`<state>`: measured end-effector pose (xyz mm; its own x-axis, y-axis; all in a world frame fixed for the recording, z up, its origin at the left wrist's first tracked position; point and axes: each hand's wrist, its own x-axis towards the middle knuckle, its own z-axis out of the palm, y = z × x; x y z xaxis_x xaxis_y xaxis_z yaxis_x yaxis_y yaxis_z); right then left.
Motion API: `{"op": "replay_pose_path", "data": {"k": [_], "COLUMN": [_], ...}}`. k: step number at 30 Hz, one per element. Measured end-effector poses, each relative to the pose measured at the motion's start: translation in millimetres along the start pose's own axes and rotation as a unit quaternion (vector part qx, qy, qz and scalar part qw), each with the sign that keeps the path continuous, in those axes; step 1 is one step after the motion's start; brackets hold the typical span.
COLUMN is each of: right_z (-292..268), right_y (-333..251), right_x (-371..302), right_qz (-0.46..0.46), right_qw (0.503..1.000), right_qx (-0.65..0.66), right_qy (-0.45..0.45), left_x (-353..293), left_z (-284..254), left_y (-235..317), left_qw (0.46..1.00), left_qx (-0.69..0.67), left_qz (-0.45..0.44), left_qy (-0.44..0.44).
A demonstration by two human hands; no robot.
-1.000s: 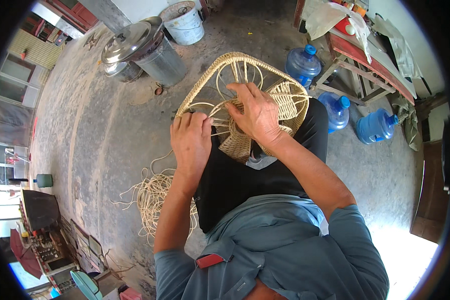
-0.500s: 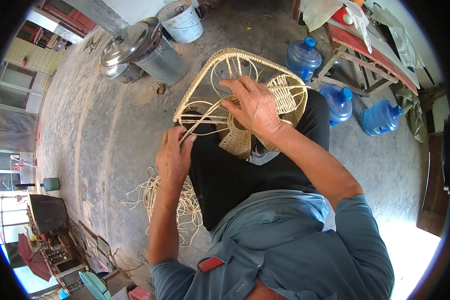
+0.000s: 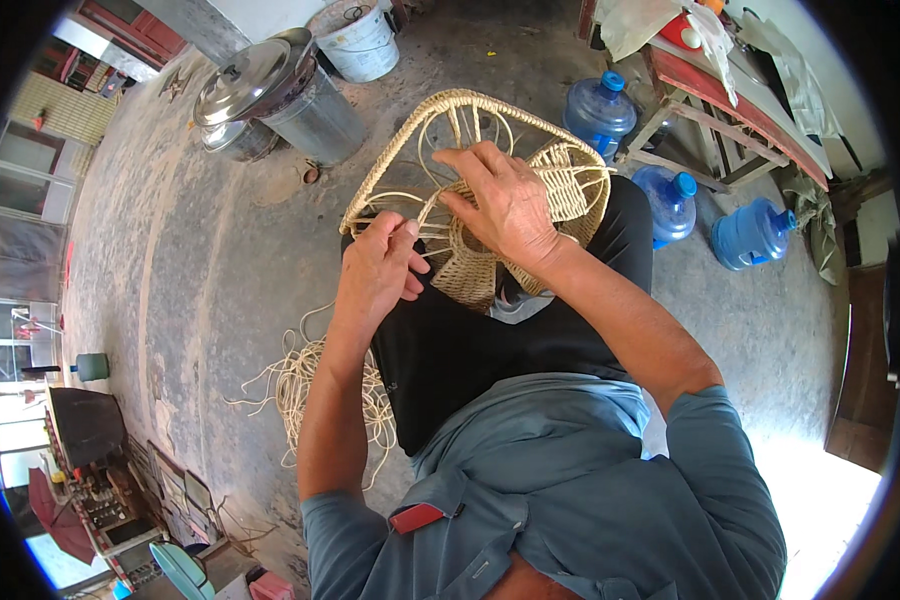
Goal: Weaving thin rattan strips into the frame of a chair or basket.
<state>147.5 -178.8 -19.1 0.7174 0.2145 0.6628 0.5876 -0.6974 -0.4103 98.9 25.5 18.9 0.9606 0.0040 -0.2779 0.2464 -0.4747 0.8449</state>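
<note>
On the black-trousered lap [image 3: 480, 345] sits a pale, rounded woven-straw frame [image 3: 470, 98]. Over it, the right hand [image 3: 511, 208], thumb and forefinger parted; at its eight o'clock, the left hand [image 3: 370, 268], curled. Pale twisted cord [image 3: 428, 207] slants between, one to seven o'clock; any pinch, I cannot tell.

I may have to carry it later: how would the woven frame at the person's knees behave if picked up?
The frame is probably light for its size, with open gaps between its thin strands. Its thick, wrapped rim looks fairly stiff, holding a smooth curve. The thin strands likely flex easily, since several bow in arcs.
</note>
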Motion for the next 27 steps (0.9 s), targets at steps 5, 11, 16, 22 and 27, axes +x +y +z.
{"op": "replay_pose_path", "data": {"k": [5, 11, 16, 22, 27], "right_z": [1, 2, 17, 27, 29], "right_y": [-1, 1, -4, -2, -6], "right_x": [7, 13, 13, 12, 21], "right_qz": [-0.048, -0.082, -0.1, -0.096, -0.098], "right_qw": [0.999, 0.996, 0.993, 0.99, 0.99], "right_qx": [0.005, -0.033, -0.058, -0.097, -0.101], "right_qy": [-0.019, -0.013, 0.008, 0.031, 0.02], "left_x": [-6, -51, -176, -320, -394], "left_z": [-25, -163, -323, -334, -374], "left_y": [-43, -134, -279, -322, -404], "left_qw": [0.943, 0.816, 0.696, 0.592, 0.791], "left_qx": [0.207, 0.46, 0.549, 0.472, 0.456], "left_qz": [0.178, -0.001, -0.278, -0.502, -0.346], "left_qy": [0.193, 0.349, 0.37, 0.418, 0.218]}}
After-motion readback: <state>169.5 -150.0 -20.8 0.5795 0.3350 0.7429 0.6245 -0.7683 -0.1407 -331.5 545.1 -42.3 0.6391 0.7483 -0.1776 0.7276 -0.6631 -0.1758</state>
